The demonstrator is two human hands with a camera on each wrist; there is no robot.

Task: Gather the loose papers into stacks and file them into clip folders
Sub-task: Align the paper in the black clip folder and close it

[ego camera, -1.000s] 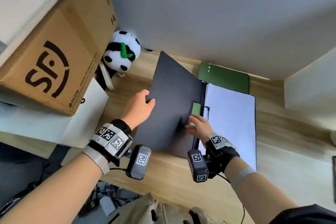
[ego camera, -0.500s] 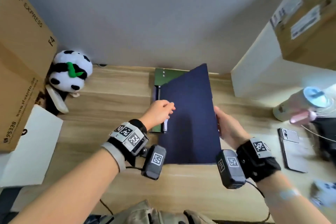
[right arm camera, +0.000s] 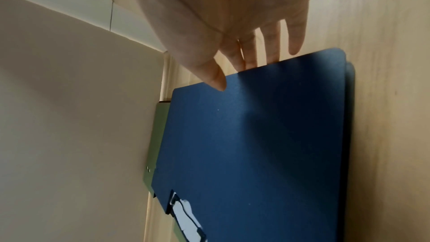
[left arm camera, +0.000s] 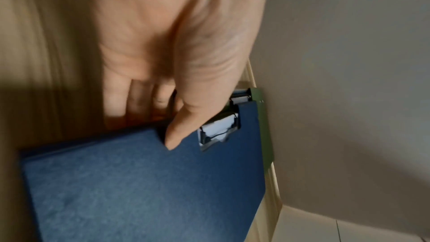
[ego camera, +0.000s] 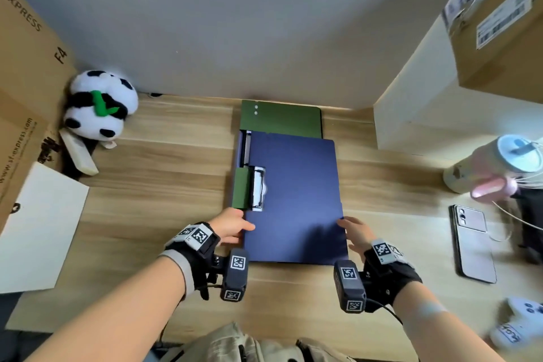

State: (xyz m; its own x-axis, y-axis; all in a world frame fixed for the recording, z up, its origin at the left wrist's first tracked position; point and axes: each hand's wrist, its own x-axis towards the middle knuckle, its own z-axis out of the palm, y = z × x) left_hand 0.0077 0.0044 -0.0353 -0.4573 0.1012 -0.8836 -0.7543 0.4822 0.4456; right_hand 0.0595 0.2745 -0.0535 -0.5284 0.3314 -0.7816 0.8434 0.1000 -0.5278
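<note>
**Head view, left to right.** A brown cardboard box [ego camera: 26,91] with courier lettering fills the left margin, and a white panel [ego camera: 41,229] sits below it. A panda plush [ego camera: 100,109] with a green sprig lies in the corner where the box meets the plain grey wall [ego camera: 235,23]. The wooden desk [ego camera: 164,179], pale and with its grain running side to side, spans the full width up to that wall.

At the desk's centre a green folder [ego camera: 282,119] lies against the wall. The blue folder [ego camera: 296,200] lies closed over the green folder's near part, with its spine to the left. A metal clip [ego camera: 258,188] shows through a notch in the cover, beside a green tab [ego camera: 241,188].

The left hand [ego camera: 232,226] grasps the blue folder's left edge near the front corner. In the left wrist view its thumb is on the cover and its fingers are curled at the edge. The right hand [ego camera: 355,232] pinches the opposite edge. In the right wrist view its thumb tip is on the cover and its nearly straight fingers pass out of sight behind the edge.

Further right stands a white partition [ego camera: 417,109], with a labelled carton [ego camera: 499,17] above it. Toward the desk's right end are a pink-and-white bottle [ego camera: 493,167] and a phone [ego camera: 473,244] lying back up. A white game controller [ego camera: 520,326], blurred, is at the lower right.
</note>
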